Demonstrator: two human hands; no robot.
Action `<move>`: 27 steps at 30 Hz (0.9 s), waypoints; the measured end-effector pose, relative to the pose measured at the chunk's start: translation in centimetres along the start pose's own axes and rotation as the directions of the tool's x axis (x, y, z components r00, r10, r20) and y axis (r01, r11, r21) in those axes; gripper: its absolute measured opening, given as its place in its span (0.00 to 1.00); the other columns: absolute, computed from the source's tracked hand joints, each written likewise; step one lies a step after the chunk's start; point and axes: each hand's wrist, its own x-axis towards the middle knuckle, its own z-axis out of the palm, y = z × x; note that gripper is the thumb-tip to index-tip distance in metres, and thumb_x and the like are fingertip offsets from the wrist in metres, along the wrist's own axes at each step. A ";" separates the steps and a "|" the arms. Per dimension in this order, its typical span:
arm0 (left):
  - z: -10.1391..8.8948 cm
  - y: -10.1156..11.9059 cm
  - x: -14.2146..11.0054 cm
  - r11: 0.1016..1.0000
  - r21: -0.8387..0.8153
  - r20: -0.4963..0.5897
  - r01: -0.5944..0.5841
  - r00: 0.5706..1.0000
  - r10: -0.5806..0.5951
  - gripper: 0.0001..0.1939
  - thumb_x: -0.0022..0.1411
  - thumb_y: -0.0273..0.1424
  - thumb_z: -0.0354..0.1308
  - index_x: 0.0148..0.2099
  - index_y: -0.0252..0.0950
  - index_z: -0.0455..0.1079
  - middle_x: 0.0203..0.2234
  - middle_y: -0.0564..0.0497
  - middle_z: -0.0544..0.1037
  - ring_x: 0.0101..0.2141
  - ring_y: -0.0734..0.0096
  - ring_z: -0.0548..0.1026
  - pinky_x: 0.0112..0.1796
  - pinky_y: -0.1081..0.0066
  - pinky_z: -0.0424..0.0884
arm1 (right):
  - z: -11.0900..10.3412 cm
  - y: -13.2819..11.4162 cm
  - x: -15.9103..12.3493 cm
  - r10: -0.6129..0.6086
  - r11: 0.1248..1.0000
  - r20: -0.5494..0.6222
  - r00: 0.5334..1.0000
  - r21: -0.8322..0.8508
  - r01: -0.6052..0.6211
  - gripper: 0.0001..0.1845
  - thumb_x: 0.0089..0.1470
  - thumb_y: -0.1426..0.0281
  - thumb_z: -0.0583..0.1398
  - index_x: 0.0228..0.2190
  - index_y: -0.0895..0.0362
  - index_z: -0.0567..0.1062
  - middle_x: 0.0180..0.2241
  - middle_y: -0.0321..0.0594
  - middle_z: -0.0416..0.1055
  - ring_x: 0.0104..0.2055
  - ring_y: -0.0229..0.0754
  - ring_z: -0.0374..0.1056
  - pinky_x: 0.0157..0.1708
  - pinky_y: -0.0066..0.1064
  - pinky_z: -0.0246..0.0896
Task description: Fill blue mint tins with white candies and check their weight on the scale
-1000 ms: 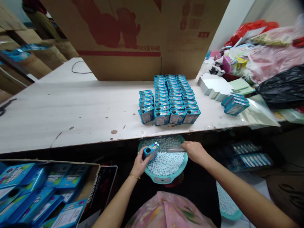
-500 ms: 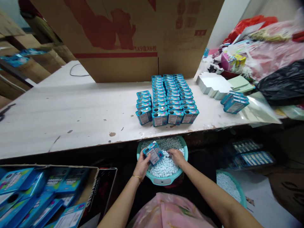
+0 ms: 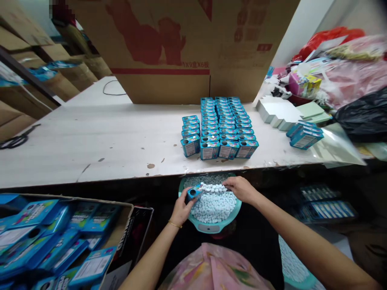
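Note:
My left hand [image 3: 182, 209] is closed round a small blue printed box [image 3: 193, 192], tilted over the teal basin [image 3: 208, 228]. White pellets [image 3: 211, 210] fill the basin. My right hand [image 3: 242, 188] grips the end of what looks like a narrow scoop [image 3: 215, 188], heaped with pellets. The scoop's far tip meets the box's right end; its body is mostly hidden under the heap. Beyond the basin, rows of the same blue boxes [image 3: 219, 129] stand upright on the white table [image 3: 145, 133].
A large cardboard carton [image 3: 181, 84] stands at the table's back. Lower left, an open carton [image 3: 122, 225] holds several blue boxes. White card stacks [image 3: 276, 110] and more blue boxes [image 3: 305, 135] lie at right. A second basin of pellets [image 3: 292, 257] sits lower right. Scissors [image 3: 18, 141] lie far left.
My right hand has risen out of the pellets with the loaded scoop and brought it level with the box. My left hand has turned the box from showing its broad face. The view has shifted slightly.

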 end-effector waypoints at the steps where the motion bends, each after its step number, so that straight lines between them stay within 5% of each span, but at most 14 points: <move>1: 0.4 0.1 0.1 1.000 0.016 0.015 -0.016 1.000 0.016 0.20 0.50 0.33 0.52 0.47 0.36 0.59 0.41 0.47 0.69 0.42 0.66 0.67 0.45 0.65 0.60 | -0.6 -0.8 0.2 -0.004 0.998 0.037 0.999 -0.057 0.006 0.14 0.50 0.72 0.49 0.33 0.51 0.73 0.35 0.35 0.71 0.38 0.37 0.65 0.33 0.24 0.55; 6: 1.3 0.5 0.2 0.993 0.058 0.053 -0.103 0.994 0.100 0.19 0.51 0.30 0.51 0.47 0.35 0.59 0.43 0.46 0.68 0.45 0.66 0.65 0.47 0.65 0.58 | -2.1 -4.3 1.0 0.032 0.930 0.157 0.987 -0.367 0.028 0.14 0.46 0.77 0.49 0.29 0.53 0.72 0.31 0.39 0.71 0.36 0.42 0.66 0.30 0.28 0.54; 13: 1.3 0.5 0.0 0.996 0.009 0.033 -0.085 0.996 0.085 0.19 0.50 0.29 0.52 0.47 0.35 0.60 0.42 0.46 0.68 0.44 0.66 0.65 0.46 0.65 0.58 | -2.8 -7.4 0.7 0.017 0.865 0.168 0.986 -0.497 0.070 0.12 0.48 0.76 0.48 0.32 0.58 0.70 0.32 0.46 0.69 0.33 0.43 0.66 0.30 0.30 0.56; 21: 0.6 0.3 -0.4 0.974 -0.225 -0.005 -0.016 1.000 0.015 0.18 0.48 0.31 0.55 0.44 0.37 0.62 0.39 0.49 0.69 0.41 0.66 0.67 0.44 0.66 0.60 | -4.9 -4.6 -1.1 0.142 0.853 0.106 0.984 -0.518 -0.067 0.16 0.48 0.79 0.47 0.36 0.54 0.69 0.35 0.42 0.67 0.36 0.39 0.65 0.30 0.27 0.54; 27: 1.3 0.1 -0.6 0.956 -0.293 0.041 -0.016 0.999 0.029 0.18 0.50 0.30 0.54 0.45 0.38 0.59 0.42 0.48 0.67 0.43 0.66 0.66 0.46 0.65 0.59 | -3.9 -4.4 -0.8 0.106 0.857 0.123 0.987 -0.515 -0.028 0.15 0.48 0.79 0.48 0.34 0.54 0.69 0.34 0.41 0.67 0.35 0.38 0.64 0.29 0.26 0.52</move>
